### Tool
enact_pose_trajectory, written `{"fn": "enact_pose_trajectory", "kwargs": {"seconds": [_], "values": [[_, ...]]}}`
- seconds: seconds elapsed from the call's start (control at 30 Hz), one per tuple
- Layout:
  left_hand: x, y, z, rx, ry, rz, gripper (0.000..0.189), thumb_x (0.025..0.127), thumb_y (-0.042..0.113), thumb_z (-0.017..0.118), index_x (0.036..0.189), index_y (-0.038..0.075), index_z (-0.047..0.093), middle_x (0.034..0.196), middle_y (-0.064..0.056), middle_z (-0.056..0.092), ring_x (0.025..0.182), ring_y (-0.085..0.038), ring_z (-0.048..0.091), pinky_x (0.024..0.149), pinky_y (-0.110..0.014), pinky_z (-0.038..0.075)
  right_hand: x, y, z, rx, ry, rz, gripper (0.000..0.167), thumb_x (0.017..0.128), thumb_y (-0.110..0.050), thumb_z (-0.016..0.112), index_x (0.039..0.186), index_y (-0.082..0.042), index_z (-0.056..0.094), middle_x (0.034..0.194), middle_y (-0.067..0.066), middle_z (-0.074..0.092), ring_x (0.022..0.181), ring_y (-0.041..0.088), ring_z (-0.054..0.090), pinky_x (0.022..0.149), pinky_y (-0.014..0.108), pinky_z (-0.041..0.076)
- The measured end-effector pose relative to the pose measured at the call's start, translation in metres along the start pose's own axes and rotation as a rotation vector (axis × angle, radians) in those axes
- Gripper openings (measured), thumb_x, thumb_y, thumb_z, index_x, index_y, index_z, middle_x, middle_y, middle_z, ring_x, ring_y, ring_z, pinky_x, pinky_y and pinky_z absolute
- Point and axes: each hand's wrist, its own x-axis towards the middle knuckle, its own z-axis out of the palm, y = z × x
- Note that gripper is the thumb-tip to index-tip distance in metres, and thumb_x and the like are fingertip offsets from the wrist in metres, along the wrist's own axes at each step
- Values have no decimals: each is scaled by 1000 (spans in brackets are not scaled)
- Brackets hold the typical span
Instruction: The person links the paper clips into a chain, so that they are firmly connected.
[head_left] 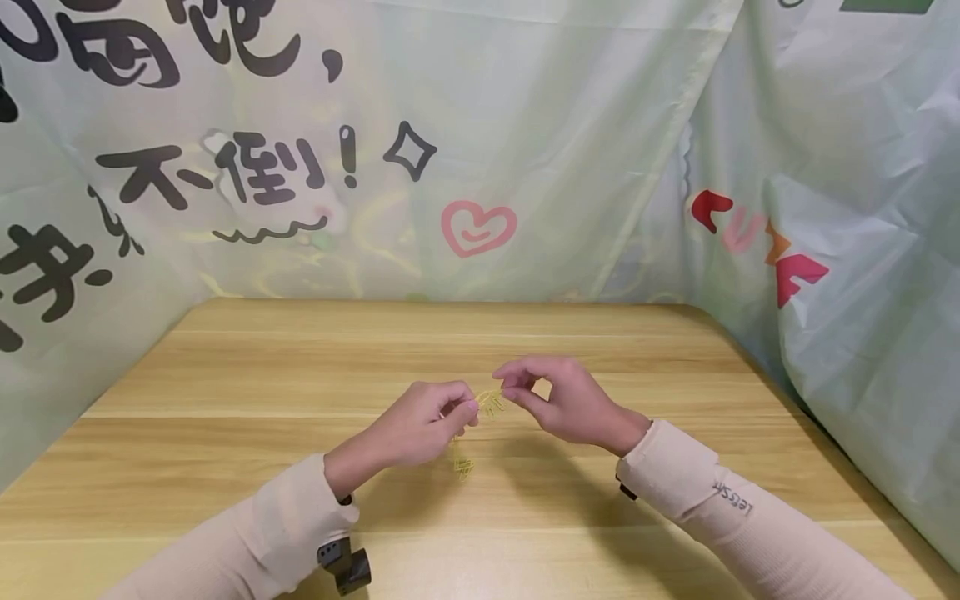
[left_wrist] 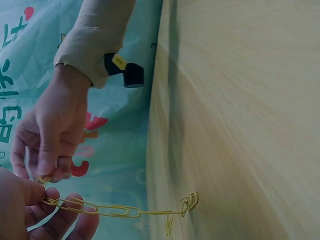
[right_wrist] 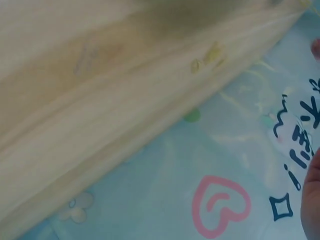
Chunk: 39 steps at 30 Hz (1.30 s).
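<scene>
Cloth (head_left: 570,125) hangs beyond the chain (head_left: 491,400), and the table (head_left: 300,358) lies beneath it. Pale sleeves (head_left: 247,517) reach toward the chain from either side. At its left, the left hand (head_left: 420,421) pinches it between thumb and forefinger; at its right, the right hand (head_left: 566,400) pinches it by the fingertips. The chain spans the gap between them and also drops below the left hand to a yellow cluster (head_left: 463,467); whether that touches the table cannot be told.
</scene>
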Motion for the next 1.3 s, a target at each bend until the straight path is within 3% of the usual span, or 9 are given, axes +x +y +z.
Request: {"fn": "enact_pose_trajectory", "kwargs": {"seconds": [0.17, 0.3, 0.6, 0.83, 1.07, 1.3], "values": [[0, 0, 1, -12, -17, 18, 21, 101, 16, 50, 88, 4, 63, 72, 1, 61, 65, -11, 57, 61, -27, 50, 7, -6, -5, -8, 21, -13, 21, 84, 8, 70, 101, -3, 67, 81, -1, 65, 72, 9, 59, 67, 26, 52], [1, 1, 2, -9, -30, 19, 20, 100, 15, 51, 90, 5, 64, 74, 1, 62, 70, -13, 60, 64, -27, 51, 12, -10, -6, -2, 37, -24, 18, 84, 6, 71, 99, -3, 67, 80, -3, 63, 71, 8, 58, 66, 26, 52], [3, 4, 2, 24, 26, 24, 19, 99, 17, 54, 106, 6, 69, 100, -2, 70, 85, -17, 66, 72, -29, 53, 18, -15, -1, 2, 22, -14, 21, 82, 5, 73, 101, -2, 66, 79, -3, 66, 70, 8, 60, 66, 27, 52], [5, 5, 3, 20, 47, 58, 17, 98, 14, 55, 93, 8, 70, 89, 2, 70, 83, -13, 65, 73, -28, 53, 19, -17, 2, 18, 15, 9, 22, 80, 6, 74, 99, -1, 66, 79, -2, 68, 70, 8, 62, 66, 27, 52], [4, 3, 4, 7, 48, 48, 17, 98, 14, 56, 89, 8, 69, 82, 4, 67, 79, -12, 64, 71, -26, 52, 18, -13, 6, 19, 23, 7, 20, 81, 6, 74, 98, -1, 67, 79, -1, 67, 70, 8, 61, 66, 26, 52], [3, 1, 4, 5, 49, 57, 16, 97, 12, 56, 86, 9, 68, 79, 3, 65, 76, -13, 62, 69, -27, 53, 17, -6, 7, 28, 20, 69, 9, 92, 3, 62, 98, 0, 68, 85, 4, 69, 70, 11, 62, 63, 28, 52]]}}
